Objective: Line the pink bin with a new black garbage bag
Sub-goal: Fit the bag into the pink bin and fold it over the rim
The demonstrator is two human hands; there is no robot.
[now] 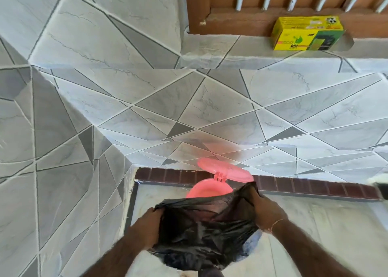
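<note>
- Two hands are on the job, and I see both closed on the rim of one black garbage bag (201, 230).
- My left hand (147, 228) has its grip pinched shut on the bag's left edge, fingers curled over the plastic.
- My right hand (265, 209) has its grip clamped on the bag's upper right edge, with a thin bracelet (277, 223) at the wrist.
- Between the two grips the bag's mouth is pulled apart, the rest of it hanging crumpled below.
- One pink bin (206, 189) stands on the floor (327, 224) at its far edge, against the dark brick-coloured skirting (304, 187); only its far rim shows beyond the bag.
- One pink lid (225, 169), hinged at the back, stands tipped open against the tiled wall (189, 100).
- The bag is held just in front of and over the bin; I cannot tell whether plastic touches the rim.
- One yellow box (307, 34) of bin liners sits on the tiled ledge (220, 46) high up, well apart from my hands.
</note>
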